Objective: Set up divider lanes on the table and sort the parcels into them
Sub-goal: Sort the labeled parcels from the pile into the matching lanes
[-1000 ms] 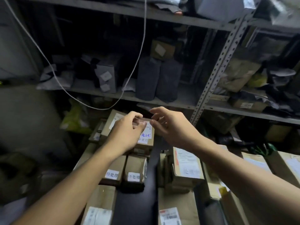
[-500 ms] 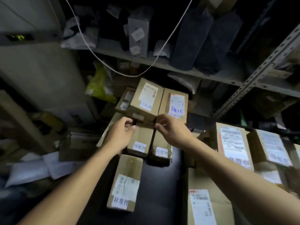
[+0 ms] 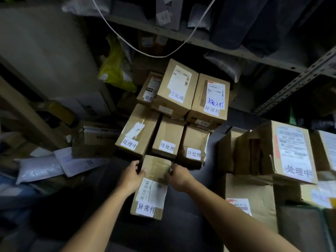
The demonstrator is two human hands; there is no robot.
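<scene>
Cardboard box (image 3: 151,186) labelled 异常件 sits gripped at its far corners by both hands (image 3: 131,176) (image 3: 179,176), probably for shifting lanes.

The scene is dim and cool-toned, lit mostly from above and in front, so the tan box tops and their white labels (image 3: 145,209) catch the light while the table (image 3: 181,231) and the shelf (image 3: 236,51) recesses fall into near-black shadow. The wide-angle lens bends straight lines toward the edges — the perforated shelf upright (image 3: 298,82) slants steeply — and the corners darken. Fine print on the shipping labels is soft and noisy, the large characters stay readable, and the nearest box shows slight smear around its barcode.
</scene>
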